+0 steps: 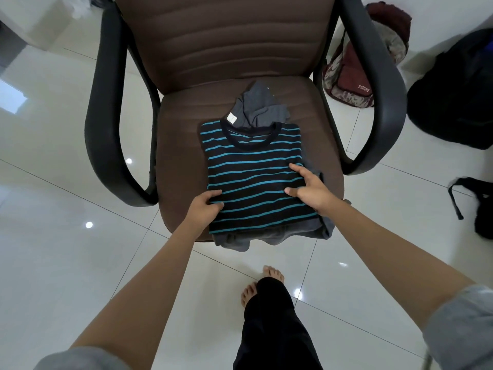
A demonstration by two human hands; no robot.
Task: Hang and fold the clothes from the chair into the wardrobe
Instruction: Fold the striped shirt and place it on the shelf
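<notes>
So the folded black T-shirt with thin teal stripes (pixel 253 180) is sitting flat on the seat of the brown padded office chair (pixel 234 49), dark round collar pointing to 12 o'clock, hem toward 6 o'clock near the seat's front edge. It's stacked on a grey folded garment (pixel 256 106) that pokes out past the collar at 12 o'clock with a small white tag showing, and more grey fabric sticks out under the hem at 6 o'clock, hanging a bit over the front of the seat. Can't tell if that's one grey piece or two.

The left hand (pixel 206 209) is at the shirt's 8 o'clock edge, thumb on top and the other fingers tucked under the fabric, so it's pinching that side. The right hand (pixel 309 188) is at the 4 o'clock side, lying on top of the stripes with the fingers (pixel 298 169) spread and fairly straight, pressing down, thumb pointing in toward the middle. Whether any fingers on the outer side are hooked round the edge, I can't tell.

The chair has curved black plastic armrests (pixel 106 124) at 9 and 3 o'clock. Everything stands on a glossy white tiled floor (pixel 66 249). A maroon and camo-print backpack (pixel 354 73) leans just beyond the right armrest at 2 o'clock, with a big black bag (pixel 453 94) next to it at 3 o'clock. At 6 o'clock you can see bare feet (pixel 266 279) and a black trouser leg (pixel 272 324).
</notes>
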